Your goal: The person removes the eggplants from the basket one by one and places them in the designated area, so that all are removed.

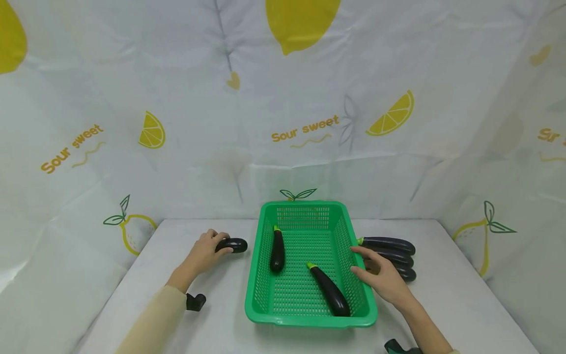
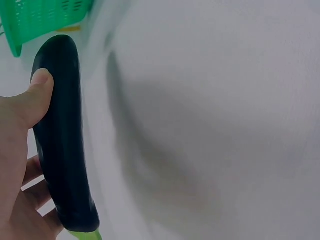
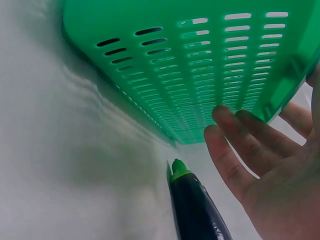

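My left hand [image 1: 205, 253] grips a dark purple eggplant [image 1: 238, 245] to the left of the basket. In the left wrist view the thumb lies along one side of this eggplant [image 2: 62, 135], with fingers behind it and its green stem end low. The right hand [image 1: 382, 278] rests at the right rim of a green plastic basket [image 1: 253, 290]. Its thumb and index finger reach over the rim, while other fingers [image 3: 250, 140] extend loosely outside the slotted wall. Inside the basket lie two eggplants, one at the left [image 1: 277, 250] and one at the front right [image 1: 331, 292].
Right of the basket, three eggplants [image 1: 391, 244] lie side by side, partly hidden by the right hand. A white tabletop [image 1: 468, 305] carries everything. White sheeting [image 1: 199, 172] printed with lemons stands behind and at both sides.
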A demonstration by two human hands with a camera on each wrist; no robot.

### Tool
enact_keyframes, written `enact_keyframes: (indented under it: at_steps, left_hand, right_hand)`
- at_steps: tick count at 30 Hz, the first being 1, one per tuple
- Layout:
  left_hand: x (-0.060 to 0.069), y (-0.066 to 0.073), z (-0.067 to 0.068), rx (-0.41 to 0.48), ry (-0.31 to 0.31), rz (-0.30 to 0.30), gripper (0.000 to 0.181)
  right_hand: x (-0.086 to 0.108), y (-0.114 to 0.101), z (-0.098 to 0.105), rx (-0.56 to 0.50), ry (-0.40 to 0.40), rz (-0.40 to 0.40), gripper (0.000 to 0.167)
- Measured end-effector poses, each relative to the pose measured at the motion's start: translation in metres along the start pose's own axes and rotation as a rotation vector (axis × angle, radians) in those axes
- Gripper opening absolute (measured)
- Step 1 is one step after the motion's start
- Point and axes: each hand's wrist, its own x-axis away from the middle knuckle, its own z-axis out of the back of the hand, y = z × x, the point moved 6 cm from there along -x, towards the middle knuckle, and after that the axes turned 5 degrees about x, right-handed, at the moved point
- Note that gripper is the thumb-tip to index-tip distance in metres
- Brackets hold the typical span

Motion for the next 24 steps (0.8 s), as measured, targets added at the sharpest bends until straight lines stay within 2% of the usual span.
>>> enact_keyframes:
  at_steps: [6, 13, 24]
  left_hand:
    - [-0.004, -0.005, -0.013, 0.002, -0.009, 0.026, 0.042]
    - [-0.003, -0.001, -0.023, -0.019, -0.036, 0.031, 0.042]
    - [0.0, 0.008, -0.019, -0.026, -0.055, 0.013, 0.048]
  right_hand:
    - [0.0, 0.0, 0.001, 0.0, 0.004, 0.0, 0.054]
    - [-0.001, 0.0, -0.001, -0.02, -0.005, -0.008, 0.054]
    - [0.0, 0.0, 0.0, -0.019, -0.003, 0.011, 0.053]
